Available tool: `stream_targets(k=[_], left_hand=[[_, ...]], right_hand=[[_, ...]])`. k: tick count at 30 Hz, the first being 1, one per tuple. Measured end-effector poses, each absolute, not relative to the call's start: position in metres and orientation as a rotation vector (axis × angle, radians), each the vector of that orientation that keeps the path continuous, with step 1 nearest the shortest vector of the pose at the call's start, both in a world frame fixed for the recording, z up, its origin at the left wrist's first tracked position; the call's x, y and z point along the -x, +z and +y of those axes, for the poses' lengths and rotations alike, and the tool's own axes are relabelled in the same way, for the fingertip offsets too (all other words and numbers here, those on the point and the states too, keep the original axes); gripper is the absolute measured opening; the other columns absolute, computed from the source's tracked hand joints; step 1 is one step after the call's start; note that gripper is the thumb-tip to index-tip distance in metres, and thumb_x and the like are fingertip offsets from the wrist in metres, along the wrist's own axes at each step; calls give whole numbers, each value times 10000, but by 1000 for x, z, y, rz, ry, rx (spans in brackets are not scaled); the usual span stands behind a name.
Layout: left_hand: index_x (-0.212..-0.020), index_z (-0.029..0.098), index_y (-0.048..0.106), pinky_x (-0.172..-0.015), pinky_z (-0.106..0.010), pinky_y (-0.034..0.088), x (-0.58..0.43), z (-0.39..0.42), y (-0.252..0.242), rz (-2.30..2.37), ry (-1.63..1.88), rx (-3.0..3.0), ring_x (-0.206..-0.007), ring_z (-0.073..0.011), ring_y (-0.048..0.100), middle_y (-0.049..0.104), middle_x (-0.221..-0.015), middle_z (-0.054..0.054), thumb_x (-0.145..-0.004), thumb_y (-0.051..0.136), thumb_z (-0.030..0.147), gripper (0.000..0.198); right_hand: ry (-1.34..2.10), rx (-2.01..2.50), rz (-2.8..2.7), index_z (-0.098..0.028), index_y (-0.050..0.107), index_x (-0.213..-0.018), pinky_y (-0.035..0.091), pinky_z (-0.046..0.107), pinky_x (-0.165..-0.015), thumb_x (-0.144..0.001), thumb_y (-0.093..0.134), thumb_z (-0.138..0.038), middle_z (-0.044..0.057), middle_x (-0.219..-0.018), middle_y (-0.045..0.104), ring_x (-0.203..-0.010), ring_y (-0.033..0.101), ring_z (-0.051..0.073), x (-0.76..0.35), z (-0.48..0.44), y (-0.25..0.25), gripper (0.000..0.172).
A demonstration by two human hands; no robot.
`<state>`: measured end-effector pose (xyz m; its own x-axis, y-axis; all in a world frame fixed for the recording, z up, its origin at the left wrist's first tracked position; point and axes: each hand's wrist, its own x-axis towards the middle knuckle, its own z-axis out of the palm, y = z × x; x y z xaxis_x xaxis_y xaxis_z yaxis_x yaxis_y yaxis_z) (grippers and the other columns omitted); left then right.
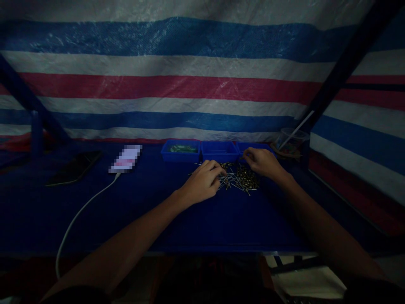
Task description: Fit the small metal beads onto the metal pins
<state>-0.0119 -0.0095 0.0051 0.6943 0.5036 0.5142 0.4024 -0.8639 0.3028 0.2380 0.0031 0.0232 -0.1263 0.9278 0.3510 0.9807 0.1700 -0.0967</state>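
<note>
A heap of small metal pins and screws (pixel 241 177) lies on the dark blue table (pixel 152 211). My left hand (pixel 202 180) rests at the heap's left edge with its fingers curled and pinched on the pins. On the far right side of the heap, near the blue trays, my right hand (pixel 263 162) has its fingers pinched together. What either hand grips is too small and dark to make out.
Three blue trays (pixel 219 150) stand in a row behind the heap, the left one (pixel 181 150) with greenish parts. A lit phone (pixel 125 158) with a white cable (pixel 79 215) and a dark phone (pixel 75 168) lie left. A clear cup (pixel 291 139) stands right. A striped tarp hangs behind.
</note>
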Motion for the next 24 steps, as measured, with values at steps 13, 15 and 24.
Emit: stream_targets(k=[13,15,24], left_hand=[[-965,189,605,-754,-306,462,12,-2,2,985,1104,-2652,-826,-182,601,655,-860,-38,-931,463,280,172],[-932,184,609,-748,-304,462,12,-2,2,988,1046,-2680,-813,-178,601,654,-839,-36,-945,434,295,207],[-802,179,598,-699,-303,457,14,-4,10,982,950,-2638,-737,-164,605,645,-759,-28,-972,308,296,355]], right_hand=[[157,1134,-2001,-192,510,-932,381,229,-549,-905,435,-256,-4,-708,597,-594,547,114,-164,-33,8,102],[-9,1143,-2110,-187,523,-981,410,251,-614,-905,435,-242,35,-802,643,-682,590,139,-168,-33,9,129],[-289,1199,-2054,-177,528,-864,386,282,-615,-936,365,-259,45,-752,619,-661,566,146,-176,-36,20,195]])
